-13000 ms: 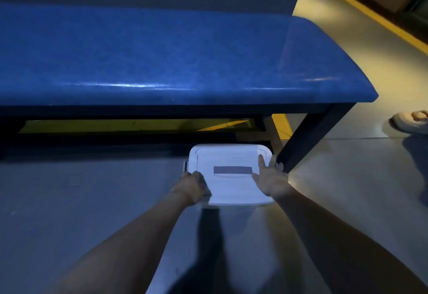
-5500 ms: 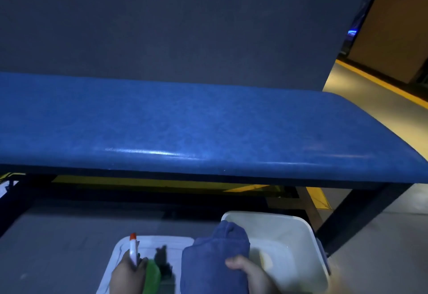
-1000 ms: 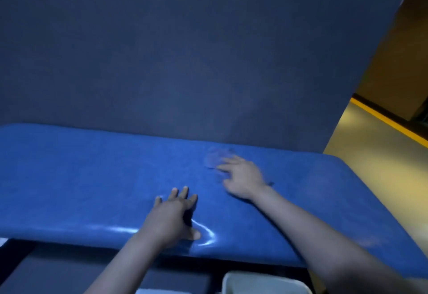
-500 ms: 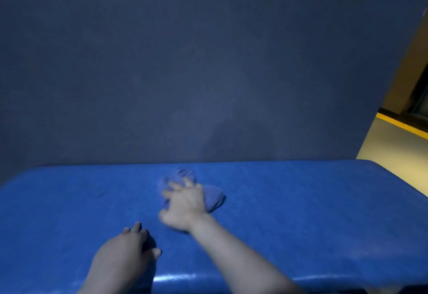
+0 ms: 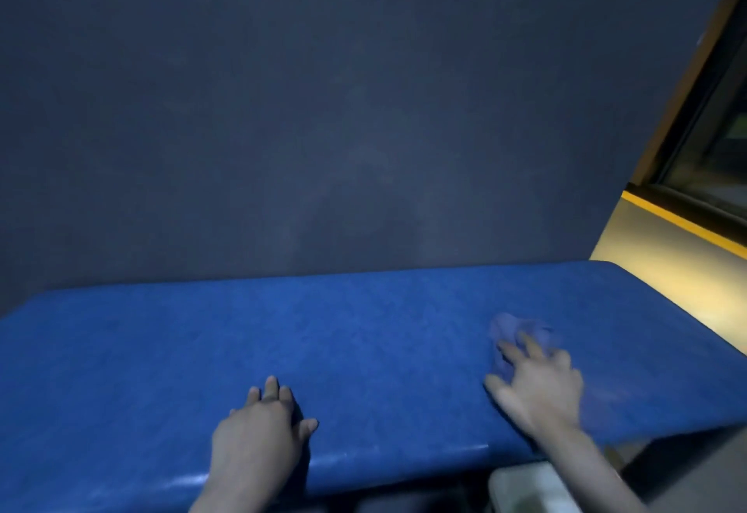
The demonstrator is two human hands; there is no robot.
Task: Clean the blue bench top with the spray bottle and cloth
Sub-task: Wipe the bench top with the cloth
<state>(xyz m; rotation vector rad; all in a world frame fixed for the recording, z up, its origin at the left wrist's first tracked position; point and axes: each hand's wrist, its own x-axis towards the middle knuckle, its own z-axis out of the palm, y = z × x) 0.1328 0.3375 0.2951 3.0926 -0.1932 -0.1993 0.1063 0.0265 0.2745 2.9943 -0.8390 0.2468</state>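
Observation:
The blue bench top (image 5: 364, 334) runs across the lower half of the view. My right hand (image 5: 533, 383) presses a blurred blue-purple cloth (image 5: 521, 330) flat onto the bench near its right end, fingers spread over it. My left hand (image 5: 262, 427) rests palm down on the bench near the front edge, holding nothing. The spray bottle is out of sight.
A dark grey wall (image 5: 323, 108) rises straight behind the bench. A white plastic bin (image 5: 529, 488) stands on the floor below the front edge, by my right forearm. To the right lie a lit floor (image 5: 663, 270) with a yellow line and a dark doorway.
My right hand has swept the cloth from the middle of the bench to its right end. My left hand stays planted near the front edge.

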